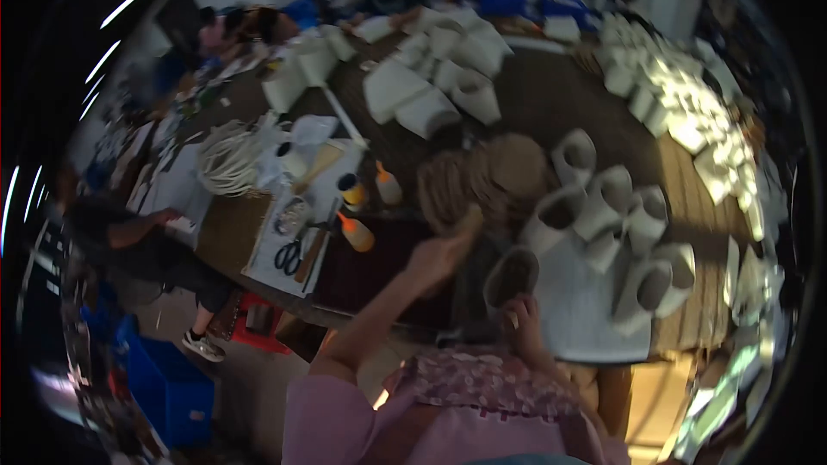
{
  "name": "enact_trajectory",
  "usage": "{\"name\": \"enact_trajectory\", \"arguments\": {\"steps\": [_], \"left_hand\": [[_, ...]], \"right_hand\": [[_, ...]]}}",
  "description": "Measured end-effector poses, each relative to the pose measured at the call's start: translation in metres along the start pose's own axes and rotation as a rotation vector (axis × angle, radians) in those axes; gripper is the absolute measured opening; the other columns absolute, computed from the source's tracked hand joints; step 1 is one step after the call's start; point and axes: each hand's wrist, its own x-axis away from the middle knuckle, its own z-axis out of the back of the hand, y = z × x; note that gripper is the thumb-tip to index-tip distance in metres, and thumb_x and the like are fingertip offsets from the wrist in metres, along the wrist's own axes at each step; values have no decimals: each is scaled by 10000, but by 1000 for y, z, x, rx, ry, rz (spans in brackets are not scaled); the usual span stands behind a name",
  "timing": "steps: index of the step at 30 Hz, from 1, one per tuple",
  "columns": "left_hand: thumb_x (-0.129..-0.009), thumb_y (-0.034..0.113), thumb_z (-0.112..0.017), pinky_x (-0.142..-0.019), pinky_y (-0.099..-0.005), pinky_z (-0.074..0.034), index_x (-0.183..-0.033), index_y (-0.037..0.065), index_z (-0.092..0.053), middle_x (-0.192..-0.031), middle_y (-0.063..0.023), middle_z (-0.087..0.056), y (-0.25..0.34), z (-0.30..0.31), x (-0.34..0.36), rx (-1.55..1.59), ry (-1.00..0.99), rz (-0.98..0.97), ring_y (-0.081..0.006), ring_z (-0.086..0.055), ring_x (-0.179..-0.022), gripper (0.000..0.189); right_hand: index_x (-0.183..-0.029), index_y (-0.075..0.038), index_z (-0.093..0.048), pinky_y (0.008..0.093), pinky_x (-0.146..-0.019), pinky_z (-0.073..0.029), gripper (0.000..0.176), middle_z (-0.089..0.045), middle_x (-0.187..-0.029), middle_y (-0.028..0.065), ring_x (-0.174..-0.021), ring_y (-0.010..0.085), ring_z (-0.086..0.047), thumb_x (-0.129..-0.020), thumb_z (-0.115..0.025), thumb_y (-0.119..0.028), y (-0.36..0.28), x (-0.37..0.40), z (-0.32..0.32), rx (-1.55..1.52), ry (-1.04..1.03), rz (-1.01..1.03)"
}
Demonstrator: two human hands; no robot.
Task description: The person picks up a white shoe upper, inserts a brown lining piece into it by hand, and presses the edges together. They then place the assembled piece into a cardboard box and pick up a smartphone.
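My left hand (438,258) is raised over the dark mat (388,263), fingers closed around a short tan piece (470,222) that is too blurred to name more exactly. Just past it is a stack of brown round pieces (457,182). At the table's near edge, my right hand (520,320) grips the rim of an off-white hollow tube (512,277), its open end tilted toward me. Several similar hollow tubes (606,198) stand to the right on a pale sheet (594,314).
Squeeze bottles with orange tips (355,232), a yellow-black jar (351,192), scissors (288,258) and coiled cord (231,158) lie left. More off-white pieces are heaped at the back (439,69) and far right (676,103). A co-worker (142,237) is at left; a blue crate (172,392) stands on the floor.
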Motion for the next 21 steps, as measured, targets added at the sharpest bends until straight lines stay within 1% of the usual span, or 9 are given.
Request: {"name": "enact_trajectory", "arguments": {"steps": [4,7,10,13,15,17,18,19,21], "left_hand": [[-867,48,-524,-635,-432,-491,-1344,114,-537,-830,-203,-653,77,63,-17,175,-240,2,-331,-662,-733,482],[-863,78,-553,-680,-383,-508,-1291,83,-589,-945,-192,-675,101,61,-40,38,-654,-4,-257,-675,-760,429],[-839,70,-546,-746,-375,-529,-1253,84,-621,-979,-180,-680,64,-13,-74,17,-779,-352,-261,-688,-857,421],[-824,65,-542,-804,-388,-535,-1211,93,-645,-1014,-200,-667,76,-60,-104,7,-848,-182,-303,-677,-937,402],[-829,46,-526,-816,-457,-508,-1074,20,-660,-1007,-229,-660,66,-100,-93,94,-404,-240,-362,-637,-963,281],[-904,159,-563,-903,-460,-482,-1269,19,-547,-1180,-237,-608,80,-95,-83,36,-550,-202,-398,-584,-1085,391],[-919,234,-607,-964,-444,-456,-1353,7,-470,-1306,-232,-546,70,-96,-76,168,-572,-219,-381,-542,-1188,509],[-870,294,-692,-967,-406,-469,-1391,18,-445,-1330,-180,-550,71,-88,-76,202,-694,-47,-308,-550,-1211,638],[-860,370,-699,-985,-404,-455,-1394,-2,-421,-1346,-202,-533,88,-55,-70,341,-890,68,-322,-534,-1231,708]], "right_hand": [[-984,-83,-566,451,-889,-445,219,-519,-1071,153,-1036,373,-502,-790,-667,-80,-2,0,3,-10,85,77],[-991,-85,-572,454,-891,-448,227,-520,-1073,148,-1041,368,-505,-787,-672,-81,4,7,-1,22,76,14],[-1012,-78,-578,448,-891,-447,227,-523,-1079,151,-1050,369,-503,-801,-662,-93,2,9,1,-17,37,6],[-1036,-65,-580,433,-887,-447,221,-513,-1094,164,-1038,377,-510,-827,-636,-110,4,11,2,-144,5,21],[-1068,-49,-566,419,-874,-457,234,-508,-1102,181,-1022,385,-520,-847,-608,-112,20,15,-9,-111,36,56],[-1154,-47,-571,389,-946,-443,396,-492,-1231,182,-1117,381,-503,-781,-698,-77,57,32,-38,45,-129,36],[-1133,-43,-560,401,-896,-460,337,-515,-1171,194,-1064,383,-528,-819,-660,-118,33,28,-18,-128,-79,-195],[-1124,-41,-555,407,-876,-468,312,-521,-1156,201,-1045,380,-543,-842,-641,-145,23,26,-9,-233,-64,-293],[-1122,-40,-545,411,-859,-475,298,-525,-1147,206,-1033,374,-558,-866,-622,-172,9,23,0,-366,-33,-400]]}}
